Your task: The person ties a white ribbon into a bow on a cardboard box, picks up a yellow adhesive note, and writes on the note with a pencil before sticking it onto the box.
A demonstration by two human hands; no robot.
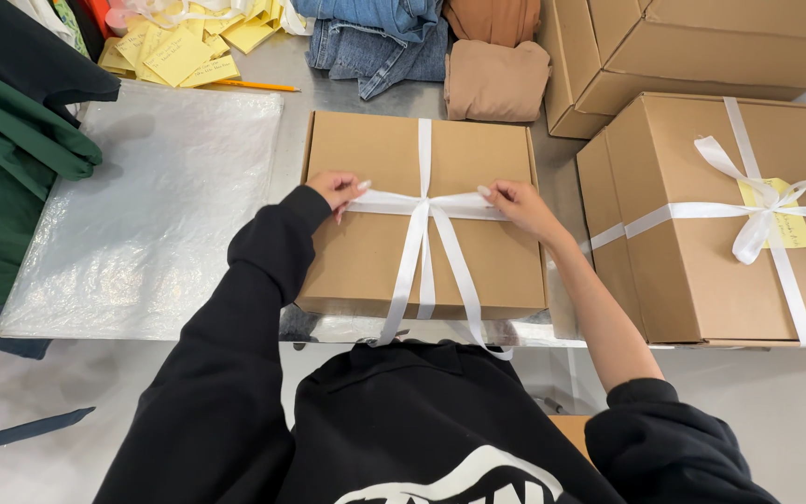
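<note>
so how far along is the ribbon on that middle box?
Done: the box is closed and white ribbon already crosses its lid both ways. In hand: left hand and right hand pinch the ribbon either side of the centre crossing, with two tails hanging over the front edge. Left: no bow yet, and no yellow tag like the one on the finished box beside it.

Bright, even overhead light; soft shadows, sharp focus throughout.
</note>
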